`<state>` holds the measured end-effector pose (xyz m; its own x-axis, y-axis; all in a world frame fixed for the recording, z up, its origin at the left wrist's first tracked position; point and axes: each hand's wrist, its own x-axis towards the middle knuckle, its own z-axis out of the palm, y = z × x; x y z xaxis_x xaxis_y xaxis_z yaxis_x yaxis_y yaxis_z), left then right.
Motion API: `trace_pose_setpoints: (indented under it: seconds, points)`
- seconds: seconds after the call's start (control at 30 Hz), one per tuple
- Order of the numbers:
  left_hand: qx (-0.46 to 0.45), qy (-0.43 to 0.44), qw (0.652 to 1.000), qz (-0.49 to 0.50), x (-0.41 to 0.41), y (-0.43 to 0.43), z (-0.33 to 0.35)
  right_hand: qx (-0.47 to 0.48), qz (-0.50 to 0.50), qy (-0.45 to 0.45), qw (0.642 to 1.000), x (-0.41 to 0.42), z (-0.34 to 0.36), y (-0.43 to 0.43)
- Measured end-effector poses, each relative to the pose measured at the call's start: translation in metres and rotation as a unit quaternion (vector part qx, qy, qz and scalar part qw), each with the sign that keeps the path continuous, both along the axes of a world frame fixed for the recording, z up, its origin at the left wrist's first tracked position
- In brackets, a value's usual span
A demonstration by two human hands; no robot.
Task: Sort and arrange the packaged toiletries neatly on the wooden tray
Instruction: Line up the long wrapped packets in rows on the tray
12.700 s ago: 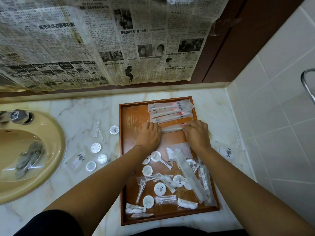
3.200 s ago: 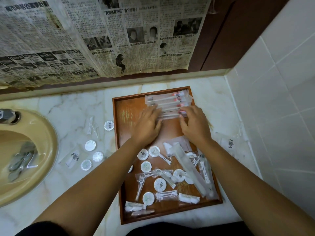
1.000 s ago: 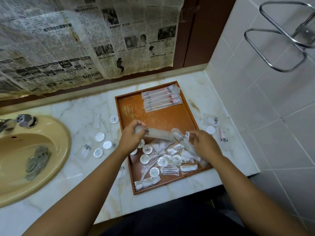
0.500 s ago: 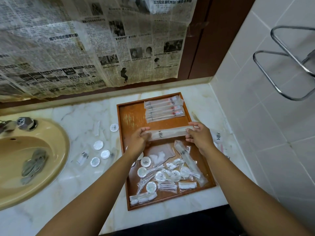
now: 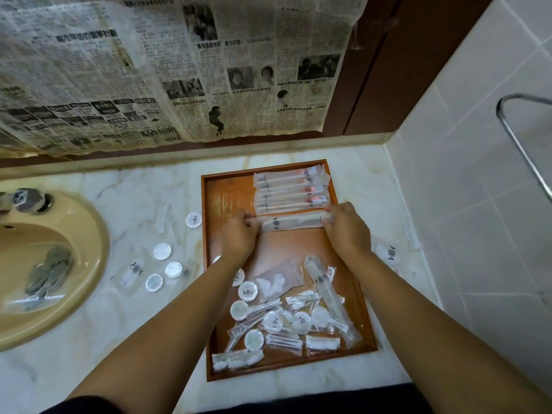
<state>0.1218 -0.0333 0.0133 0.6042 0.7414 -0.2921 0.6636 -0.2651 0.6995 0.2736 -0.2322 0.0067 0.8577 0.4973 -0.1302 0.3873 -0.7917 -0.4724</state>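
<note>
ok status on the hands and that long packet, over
Left hand, right hand pinching the long packet by its ends. Alongside the packet row on the wooden tray. Nothing between.

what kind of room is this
Most likely a bathroom, perhaps a hotel one: a sink with a tap set in a marble counter, a tiled wall, and a wooden tray of wrapped toiletries.

Newspaper [image 5: 179, 70]: Chinese-character print, too blurred to read; long packet [image 5: 291, 224]: black emblem, illegible.
</note>
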Motion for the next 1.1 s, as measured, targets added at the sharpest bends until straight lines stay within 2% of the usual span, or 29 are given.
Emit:
trace_pose_setpoints:
  seconds: [0.07,0.13,0.2,0.3,0.37,0.57,0.67,0.8,0.97,1.1]
  points:
    - [0.022,-0.019,1.0,-0.01,-0.001,-0.001,-0.007,0.014,-0.003,-0.003,1.0,-0.005,-0.001,-0.003]
    - [0.067,-0.046,0.996,-0.027,-0.008,-0.003,-0.016,0.01,0.047,-0.083,0.995,-0.013,-0.006,-0.007]
    - [0.154,-0.065,0.982,-0.093,-0.017,-0.008,-0.025,0.011,0.121,-0.15,0.981,-0.022,-0.013,-0.012]
    - [0.258,-0.062,0.932,-0.247,-0.03,-0.017,-0.04,-0.003,0.179,-0.13,0.975,-0.036,-0.022,-0.017]
    - [0.281,-0.038,0.915,-0.288,-0.034,-0.018,-0.046,-0.028,0.18,-0.11,0.977,-0.039,-0.027,-0.018]
    - [0.268,0.017,0.917,-0.294,-0.026,-0.013,-0.037,-0.027,0.176,-0.022,0.984,-0.034,-0.017,-0.008]
    - [0.272,0.027,0.916,-0.293,-0.026,-0.017,-0.034,0.013,0.143,0.021,0.989,-0.035,-0.006,-0.013]
    - [0.257,-0.035,0.917,-0.304,-0.024,-0.043,-0.025,0.055,0.044,0.017,0.997,-0.048,0.011,-0.04]
    - [0.184,-0.002,0.923,-0.338,-0.01,-0.087,-0.018,-0.059,0.017,0.097,0.993,-0.084,0.025,-0.08]
    - [0.133,0.047,0.939,-0.315,-0.004,-0.099,-0.019,-0.17,0.039,0.152,0.973,-0.104,0.023,-0.094]
